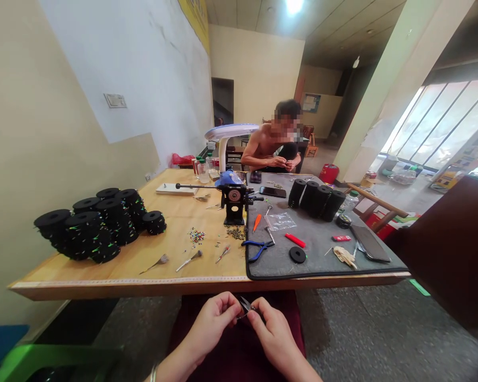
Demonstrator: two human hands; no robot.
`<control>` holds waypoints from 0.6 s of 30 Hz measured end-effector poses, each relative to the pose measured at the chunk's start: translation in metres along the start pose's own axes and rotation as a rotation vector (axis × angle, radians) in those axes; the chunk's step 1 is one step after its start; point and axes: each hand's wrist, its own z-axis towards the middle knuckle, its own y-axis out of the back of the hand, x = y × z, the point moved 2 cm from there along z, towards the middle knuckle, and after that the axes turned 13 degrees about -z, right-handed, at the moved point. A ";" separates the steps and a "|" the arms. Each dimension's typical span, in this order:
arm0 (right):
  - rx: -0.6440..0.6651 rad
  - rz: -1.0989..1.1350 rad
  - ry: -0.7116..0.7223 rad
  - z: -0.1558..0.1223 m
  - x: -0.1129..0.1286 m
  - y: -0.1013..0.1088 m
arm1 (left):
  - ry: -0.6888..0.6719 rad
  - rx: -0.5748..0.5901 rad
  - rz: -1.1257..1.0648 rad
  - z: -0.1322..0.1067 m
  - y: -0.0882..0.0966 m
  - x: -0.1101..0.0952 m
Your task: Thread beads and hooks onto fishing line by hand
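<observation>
In front of the table edge, above my lap, my two hands are close together. My right hand point(273, 326) is closed round a small pair of scissors point(245, 304), whose dark pointed blades aim up and left. My left hand point(220, 314) is in a pinch right by the blades; what its fingertips grip is too small to make out. Nearest on the table are a pair of blue-handled pliers point(258, 248), a small red-and-white piece point(223, 254) and thin brush-like bundles point(190, 260).
Black foam spools point(90, 225) with small bright pieces stand at left; more black rolls point(316, 199) stand on the grey mat point(231, 275). A hand-cranked device point(234, 204), lamp point(231, 131), loose beads point(196, 235), black disc point(298, 254) and phone point(273, 191) lie between. Another person point(276, 143) sits opposite.
</observation>
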 end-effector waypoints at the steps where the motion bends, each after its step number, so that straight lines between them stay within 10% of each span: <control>1: 0.003 -0.002 -0.003 0.001 0.000 -0.001 | -0.008 -0.004 0.012 0.000 0.000 0.000; 18: 0.008 0.071 -0.011 0.008 -0.003 -0.009 | -0.040 0.054 0.125 0.003 0.003 0.008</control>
